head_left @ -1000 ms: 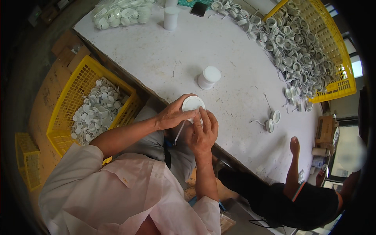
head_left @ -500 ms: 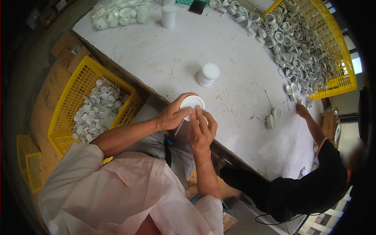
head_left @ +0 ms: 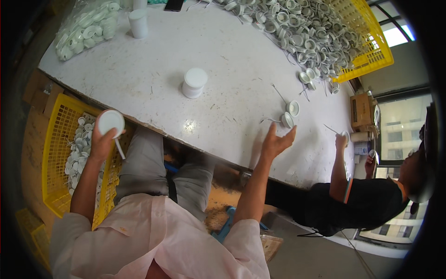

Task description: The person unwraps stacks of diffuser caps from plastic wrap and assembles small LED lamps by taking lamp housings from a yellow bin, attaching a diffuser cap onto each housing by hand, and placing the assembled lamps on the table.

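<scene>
My left hand (head_left: 101,145) is closed on a white round disc-like fitting (head_left: 111,122) with a short pale cable hanging from it, held over the edge of a yellow basket. My right hand (head_left: 278,142) reaches over the table, thumb and fingers apart and nothing between them. Just beyond its fingertips lie two loose pieces of the same kind, a round cup-shaped fitting (head_left: 287,120) and a second round fitting (head_left: 293,108), both with thin cables. Whether the fingertips touch the nearer one, I cannot tell.
A white lidded jar (head_left: 194,83) stands mid-table, with another white jar (head_left: 138,24) and a bag of white parts (head_left: 88,30) farther left. Fittings spill from a tipped yellow basket (head_left: 367,65) at far right. A yellow basket (head_left: 52,153) is at my left. A co-worker's hand (head_left: 342,141) holds a fitting.
My hands have parted. The left carried the disc-like fitting left toward the basket; the right let go and stretched right toward the loose pieces. The view has turned right, and the co-worker's hand now holds a fitting.
</scene>
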